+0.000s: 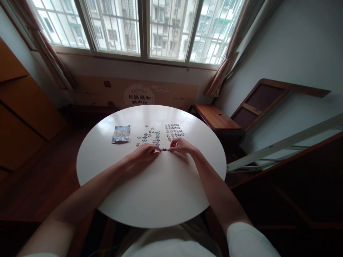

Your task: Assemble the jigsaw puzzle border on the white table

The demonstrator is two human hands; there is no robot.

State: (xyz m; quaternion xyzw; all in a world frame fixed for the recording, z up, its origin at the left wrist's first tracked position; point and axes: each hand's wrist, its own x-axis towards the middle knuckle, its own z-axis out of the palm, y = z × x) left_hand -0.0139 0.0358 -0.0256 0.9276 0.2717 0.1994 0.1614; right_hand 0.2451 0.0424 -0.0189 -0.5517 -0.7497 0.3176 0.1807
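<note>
Both my hands rest on a round white table (150,192), fingertips nearly meeting. My left hand (144,152) and my right hand (181,145) each pinch an end of a small row of joined jigsaw pieces (164,149) that lies flat between them. Just beyond the hands lie several loose jigsaw pieces (149,136), scattered. A neater grid of jigsaw pieces (173,130) sits to their right. A small colourful picture card (121,134) lies on the table to the left.
A low wooden bench (215,119) stands right of the table, with a framed wooden panel (257,103) leaning on the wall. A flat cardboard box (139,94) leans under the window. Wooden cabinets (24,107) fill the left side.
</note>
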